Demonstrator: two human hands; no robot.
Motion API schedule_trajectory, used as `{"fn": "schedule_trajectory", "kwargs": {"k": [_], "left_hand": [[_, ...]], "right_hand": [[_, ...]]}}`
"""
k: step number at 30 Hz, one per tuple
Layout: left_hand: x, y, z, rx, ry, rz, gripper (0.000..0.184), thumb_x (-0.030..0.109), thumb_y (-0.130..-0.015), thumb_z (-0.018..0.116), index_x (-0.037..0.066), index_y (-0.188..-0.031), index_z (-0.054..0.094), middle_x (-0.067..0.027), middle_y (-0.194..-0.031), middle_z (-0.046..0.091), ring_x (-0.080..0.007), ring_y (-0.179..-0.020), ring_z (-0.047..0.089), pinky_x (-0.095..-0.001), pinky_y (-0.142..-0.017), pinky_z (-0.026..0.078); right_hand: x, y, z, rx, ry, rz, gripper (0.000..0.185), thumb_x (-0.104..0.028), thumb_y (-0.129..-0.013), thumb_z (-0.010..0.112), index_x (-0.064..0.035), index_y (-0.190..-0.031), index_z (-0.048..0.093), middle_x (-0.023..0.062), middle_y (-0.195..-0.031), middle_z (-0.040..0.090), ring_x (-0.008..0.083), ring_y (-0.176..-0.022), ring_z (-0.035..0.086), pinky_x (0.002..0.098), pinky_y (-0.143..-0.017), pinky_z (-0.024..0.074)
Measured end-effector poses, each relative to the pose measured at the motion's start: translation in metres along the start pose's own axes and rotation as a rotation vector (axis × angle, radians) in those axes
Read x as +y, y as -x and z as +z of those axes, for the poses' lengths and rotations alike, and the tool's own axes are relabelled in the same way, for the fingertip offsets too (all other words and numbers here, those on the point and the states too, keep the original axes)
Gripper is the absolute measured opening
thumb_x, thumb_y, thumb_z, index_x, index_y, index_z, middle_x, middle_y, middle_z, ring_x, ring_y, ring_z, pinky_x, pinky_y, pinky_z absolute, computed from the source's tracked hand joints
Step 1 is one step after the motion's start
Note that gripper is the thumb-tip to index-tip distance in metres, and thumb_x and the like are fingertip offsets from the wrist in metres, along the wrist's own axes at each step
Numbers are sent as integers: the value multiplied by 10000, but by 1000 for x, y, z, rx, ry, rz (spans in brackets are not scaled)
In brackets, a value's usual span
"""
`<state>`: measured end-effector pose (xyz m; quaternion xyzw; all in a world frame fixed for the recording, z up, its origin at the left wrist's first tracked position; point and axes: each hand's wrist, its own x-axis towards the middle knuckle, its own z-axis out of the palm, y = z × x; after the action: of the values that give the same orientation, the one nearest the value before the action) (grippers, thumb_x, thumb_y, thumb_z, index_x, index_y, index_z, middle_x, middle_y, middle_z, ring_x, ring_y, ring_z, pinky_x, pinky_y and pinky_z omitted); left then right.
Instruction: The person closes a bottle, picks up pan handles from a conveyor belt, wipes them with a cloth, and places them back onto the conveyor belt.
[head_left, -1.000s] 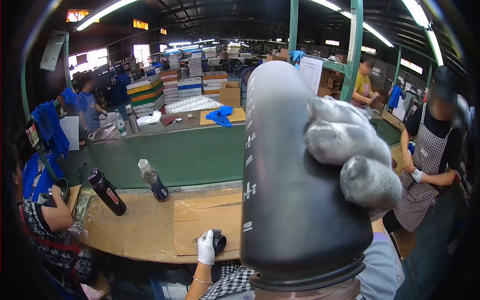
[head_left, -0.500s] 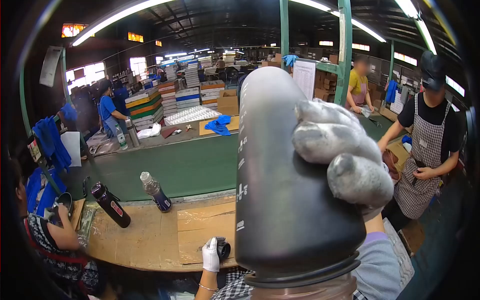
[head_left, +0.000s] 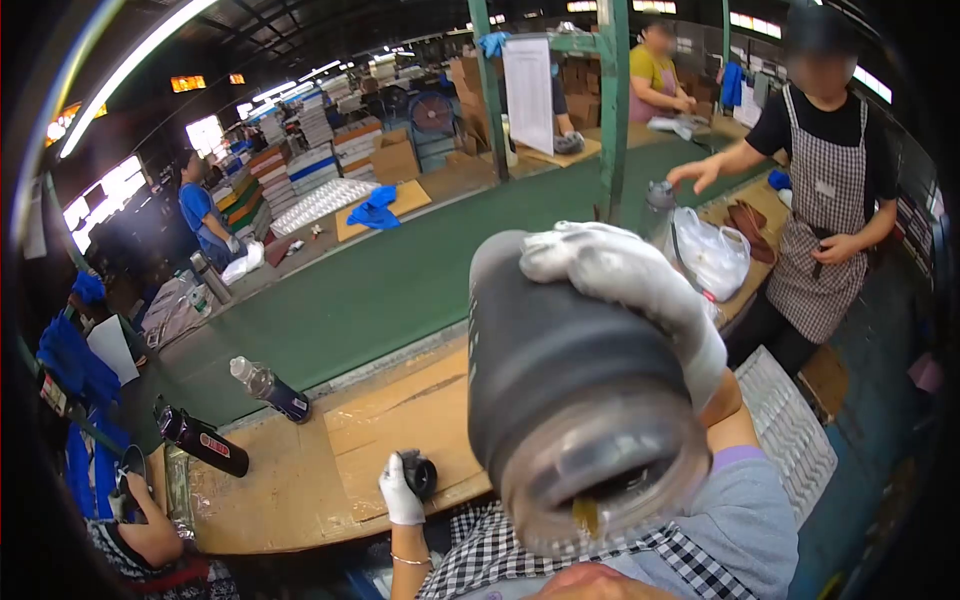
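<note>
A large dark grey water bottle (head_left: 560,350) fills the middle of the view, very close to the camera. It is tilted, with its uncapped clear mouth (head_left: 600,480) towards me and something yellowish-brown visible inside. My right hand (head_left: 640,275), in a white glove with grey smudges, is wrapped over the bottle's far side. Lower down, my gloved left hand (head_left: 400,492) holds a black round lid (head_left: 422,476) at the table's near edge. Part of the lid is hidden by the fingers.
On the cardboard-covered table (head_left: 290,490) stand a dark flask (head_left: 205,445) and a clear bottle (head_left: 272,390). Beyond runs a green belt (head_left: 400,290). At right, a co-worker in a checked apron (head_left: 830,190) reaches towards a grey bottle (head_left: 658,205) beside a white plastic bag (head_left: 712,250).
The bottle has tipped so that its mouth now shows, and my right hand is on its upper far side. The view has tilted and shifted right. The co-worker's arm has stretched out.
</note>
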<state>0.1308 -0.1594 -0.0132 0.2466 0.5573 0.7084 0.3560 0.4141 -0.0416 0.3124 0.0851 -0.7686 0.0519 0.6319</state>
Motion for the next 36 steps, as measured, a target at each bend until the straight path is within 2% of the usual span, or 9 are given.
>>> {"fn": "schedule_trajectory", "kwargs": {"k": [3, 4, 8, 12, 15, 18, 28, 32, 36], "left_hand": [[29, -2, 4, 17, -71, 112, 447, 351, -1036, 457, -42, -989, 665, -97, -883, 694, -166, -810, 646, -288, -782, 513], [58, 0, 19, 48, 27, 63, 457, 359, -1038, 445, -39, -989, 664, -95, -875, 691, -165, -808, 641, -287, -786, 511], [133, 3, 52, -119, -101, 439, 432, 367, -1037, 422, -11, -997, 628, -85, -923, 630, -180, -828, 611, -311, -803, 509], [189, 19, 101, -181, -204, 799, 420, 315, -1008, 418, -54, -996, 618, -123, -952, 616, -218, -924, 597, -355, -868, 477], [202, 20, 118, -277, -565, 1025, 365, 290, -897, 587, -63, -962, 658, -179, -986, 646, -284, -939, 625, -387, -864, 491], [201, 21, 130, -486, -788, 1171, 248, 202, -809, 664, 2, -954, 688, -134, -957, 657, -307, -908, 631, -390, -846, 500], [203, 12, 149, -710, -850, 1194, 248, 110, -679, 721, 38, -917, 715, -85, -902, 669, -293, -849, 648, -401, -790, 516], [200, 2, 148, -905, -622, 1000, 227, 106, -671, 713, 25, -883, 723, -108, -853, 675, -293, -808, 658, -384, -754, 531], [189, -2, 147, -996, -360, 884, 239, 163, -693, 699, 0, -865, 728, -112, -864, 686, -291, -817, 659, -388, -760, 532]], "right_hand": [[-11, 24, -15, -154, -147, 506, 888, -231, -561, 932, 37, -1289, 502, 201, -1289, 570, 351, -1193, 565, 402, -1005, 455], [-7, 29, -10, -226, -92, 520, 892, -192, -579, 908, 11, -1328, 468, 195, -1277, 563, 328, -1188, 567, 390, -1016, 453], [6, 85, 25, -367, -227, 865, 889, -200, -627, 881, -7, -1365, 426, 178, -1274, 567, 292, -1197, 564, 380, -1036, 436], [4, 135, 68, -432, -358, 1006, 885, -217, -617, 859, 11, -1361, 437, 190, -1256, 575, 310, -1193, 558, 392, -1047, 425], [-6, 147, 79, -450, -380, 1055, 872, -223, -606, 848, 17, -1346, 453, 192, -1240, 578, 308, -1190, 556, 394, -1049, 423], [-9, 152, 79, -402, -375, 1070, 802, -242, -607, 829, 3, -1294, 494, 224, -1204, 589, 374, -1142, 574, 414, -1006, 460], [-4, 156, 59, -532, -496, 1178, 786, -282, -636, 839, 32, -1280, 515, 206, -1147, 646, 295, -1104, 624, 370, -976, 482], [1, 175, 59, -576, -874, 1250, 696, -235, -697, 839, 34, -1257, 526, 140, -1145, 654, 185, -1068, 609, 332, -949, 486], [4, 179, 58, -604, -988, 1237, 731, -267, -690, 851, 43, -1262, 518, 127, -1132, 651, 179, -1066, 608, 330, -946, 487]]}}
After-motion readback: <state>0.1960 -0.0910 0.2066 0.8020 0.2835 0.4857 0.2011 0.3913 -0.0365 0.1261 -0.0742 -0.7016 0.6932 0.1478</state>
